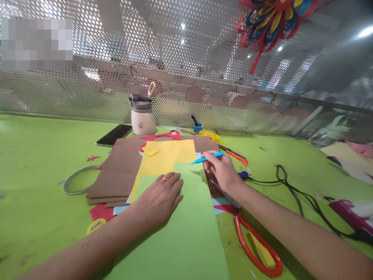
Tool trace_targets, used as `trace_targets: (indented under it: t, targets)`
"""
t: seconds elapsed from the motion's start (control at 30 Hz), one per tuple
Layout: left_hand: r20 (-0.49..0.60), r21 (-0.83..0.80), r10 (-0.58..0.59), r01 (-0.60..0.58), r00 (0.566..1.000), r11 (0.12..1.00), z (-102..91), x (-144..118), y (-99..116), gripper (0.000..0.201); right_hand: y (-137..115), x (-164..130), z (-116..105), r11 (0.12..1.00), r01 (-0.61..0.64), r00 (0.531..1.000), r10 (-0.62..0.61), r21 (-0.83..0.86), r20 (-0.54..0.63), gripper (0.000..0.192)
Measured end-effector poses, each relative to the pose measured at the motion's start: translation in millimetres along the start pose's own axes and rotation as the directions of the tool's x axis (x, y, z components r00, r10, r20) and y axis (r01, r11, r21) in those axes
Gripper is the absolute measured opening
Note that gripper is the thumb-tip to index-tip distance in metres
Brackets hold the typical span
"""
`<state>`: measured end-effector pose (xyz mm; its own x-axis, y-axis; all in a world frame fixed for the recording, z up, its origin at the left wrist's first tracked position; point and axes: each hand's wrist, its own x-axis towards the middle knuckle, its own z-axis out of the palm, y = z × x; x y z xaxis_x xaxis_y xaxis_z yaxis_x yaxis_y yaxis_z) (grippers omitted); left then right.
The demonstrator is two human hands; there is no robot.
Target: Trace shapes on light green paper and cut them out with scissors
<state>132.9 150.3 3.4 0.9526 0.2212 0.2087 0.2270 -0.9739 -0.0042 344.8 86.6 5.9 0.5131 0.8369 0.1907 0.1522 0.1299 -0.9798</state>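
A green paper sheet (189,225) lies nearest, over yellow paper (171,149) and a brown card stack (116,167); the left hand (160,196) rests flat on it, fingers close together; the right hand (220,171) has its fingers pinched round a blue pen (214,156), tip by the sheet's far edge, contact unclear; to my eye, those loose layers could slide if the left hand eased, jogging the pen; red-handled scissors (242,240) at right might snag a careless retreat; below spreads a scuffed lime-green table (52,155); beyond stands a perforated screen (101,42); a petalled ornament (276,19) hangs far right.
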Motion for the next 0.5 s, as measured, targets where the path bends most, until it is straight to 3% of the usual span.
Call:
trace_targets:
  t: [0.27, 0.5]
  targets:
    - [-0.027, -0.065, -0.011, 0.009, 1.0, 0.998, -0.4, 1.4, -0.9, 0.027, 10.4, -2.8, 18.2, 0.999, -0.044, 0.989, 0.042, -0.009, -0.142, 0.025]
    - [-0.035, -0.1, -0.01, 0.006, 0.999, 0.995, -3.7, 2.3, -5.6, 0.024, 11.1, -13.9, 28.9, 0.995, -0.006, 0.998, 0.0, -0.102, -0.059, 0.022]
